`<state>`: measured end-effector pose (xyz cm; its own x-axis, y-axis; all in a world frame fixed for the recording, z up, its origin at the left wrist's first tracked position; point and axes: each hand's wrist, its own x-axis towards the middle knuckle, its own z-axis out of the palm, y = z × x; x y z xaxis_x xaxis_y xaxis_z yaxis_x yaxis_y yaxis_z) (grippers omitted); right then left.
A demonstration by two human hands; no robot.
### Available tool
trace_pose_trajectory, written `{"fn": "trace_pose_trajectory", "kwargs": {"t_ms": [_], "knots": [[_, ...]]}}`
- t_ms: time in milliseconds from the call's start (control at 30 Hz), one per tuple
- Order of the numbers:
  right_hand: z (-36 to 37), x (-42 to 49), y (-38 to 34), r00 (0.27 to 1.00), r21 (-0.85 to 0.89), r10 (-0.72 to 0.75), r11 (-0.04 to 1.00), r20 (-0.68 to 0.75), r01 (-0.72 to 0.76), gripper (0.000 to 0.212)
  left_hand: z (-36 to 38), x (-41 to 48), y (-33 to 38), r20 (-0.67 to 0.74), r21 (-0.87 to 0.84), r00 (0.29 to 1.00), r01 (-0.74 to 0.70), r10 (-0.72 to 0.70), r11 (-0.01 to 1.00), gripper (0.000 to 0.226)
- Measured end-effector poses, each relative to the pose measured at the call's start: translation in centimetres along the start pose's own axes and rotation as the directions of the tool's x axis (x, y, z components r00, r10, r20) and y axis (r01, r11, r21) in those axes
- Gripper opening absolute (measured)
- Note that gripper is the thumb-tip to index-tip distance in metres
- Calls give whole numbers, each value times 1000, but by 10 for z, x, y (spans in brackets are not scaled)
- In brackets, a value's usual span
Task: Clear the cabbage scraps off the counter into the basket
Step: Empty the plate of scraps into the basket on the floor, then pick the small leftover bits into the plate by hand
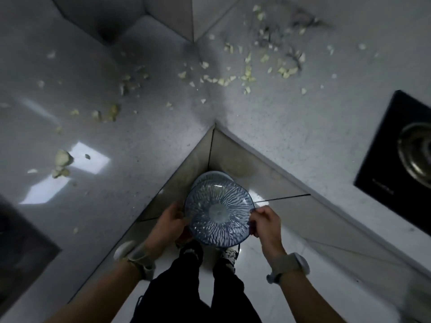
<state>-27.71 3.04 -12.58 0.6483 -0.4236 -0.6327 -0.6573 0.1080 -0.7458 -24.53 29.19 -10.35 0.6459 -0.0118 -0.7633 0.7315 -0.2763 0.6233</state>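
Observation:
A round blue slotted basket [219, 212] hangs below the inner corner of the L-shaped counter [163, 127], above the floor. My left hand [171, 220] grips its left rim and my right hand [264, 221] grips its right rim. A few pale bits lie inside the basket. Pale green cabbage scraps [247, 73] are strewn across the far counter, thickest right of the wall corner. More scraps [109, 113] lie on the left wing, with a bigger chunk [62, 157] near the bright reflection.
A black stove top with a burner [405, 157] sits in the counter at the right. A dark sink edge [21, 248] shows at the lower left. A white round container [213, 177] stands on the floor under the basket. My legs and shoes [210, 252] are below.

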Motion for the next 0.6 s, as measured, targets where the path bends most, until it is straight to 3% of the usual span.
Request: {"fn": "trace_pose_trajectory", "kwargs": {"t_ms": [100,233,400,600], "knots": [[7,-17,-22,998,35,-54,998,-8,55,25,-17,-27,16,-19,35,998,-58,58,998,21],[18,-33,-59,986,51,-164,985,-11,164,24,-37,-46,40,-20,-40,988,-154,154,987,23],[35,-34,-76,973,4,-227,974,27,227,28,-58,-44,55,-27,-144,991,-136,134,980,16],[55,-26,-104,958,-59,-279,957,65,283,33,-81,-39,91,-67,-192,979,-201,192,961,27]]}}
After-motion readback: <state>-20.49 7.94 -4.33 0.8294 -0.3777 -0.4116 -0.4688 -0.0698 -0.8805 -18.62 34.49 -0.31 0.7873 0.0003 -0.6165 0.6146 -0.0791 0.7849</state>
